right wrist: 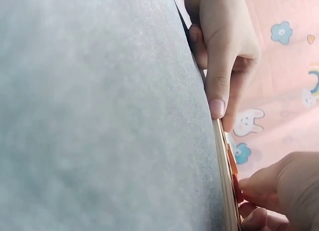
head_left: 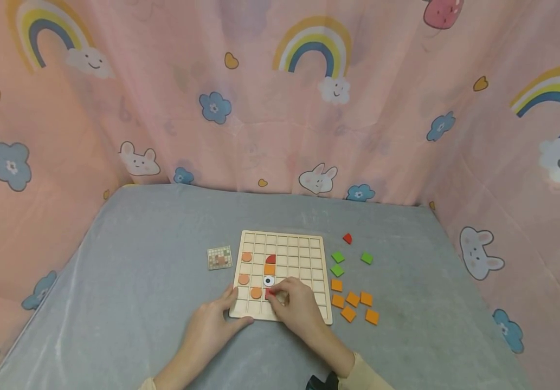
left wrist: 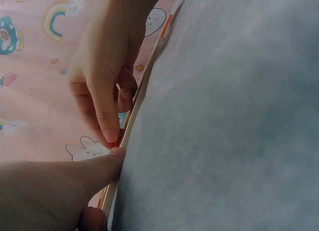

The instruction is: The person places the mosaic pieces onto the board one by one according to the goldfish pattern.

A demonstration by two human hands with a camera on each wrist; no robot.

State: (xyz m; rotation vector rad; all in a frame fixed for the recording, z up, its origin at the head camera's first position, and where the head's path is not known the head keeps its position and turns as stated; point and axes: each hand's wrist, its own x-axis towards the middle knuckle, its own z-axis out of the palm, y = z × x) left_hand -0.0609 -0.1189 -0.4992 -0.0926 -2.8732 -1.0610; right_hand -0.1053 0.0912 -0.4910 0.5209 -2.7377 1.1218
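A wooden grid board [head_left: 299,271] lies on the grey cloth. My left hand [head_left: 210,325] holds its near left corner, thumb along the front edge and fingers at the left side. With thumb and fingertips, my right hand [head_left: 299,309] pinches a red piece [head_left: 268,294] at a board cell, partly hidden by the fingers. Just above that cell is a white eye piece [head_left: 269,281], then an orange square [head_left: 270,269] and a red quarter-round piece [head_left: 271,259]. Orange discs [head_left: 256,293] sit in cells further left. In the right wrist view the red piece [right wrist: 237,189] stands tilted at the board.
Several loose orange squares [head_left: 353,298] lie right of the board, with green squares [head_left: 338,257] beyond them. Further back is a red quarter-round piece [head_left: 347,239]. A small pattern card [head_left: 219,258] lies left of the board. A pink printed curtain [head_left: 270,135] surrounds the table.
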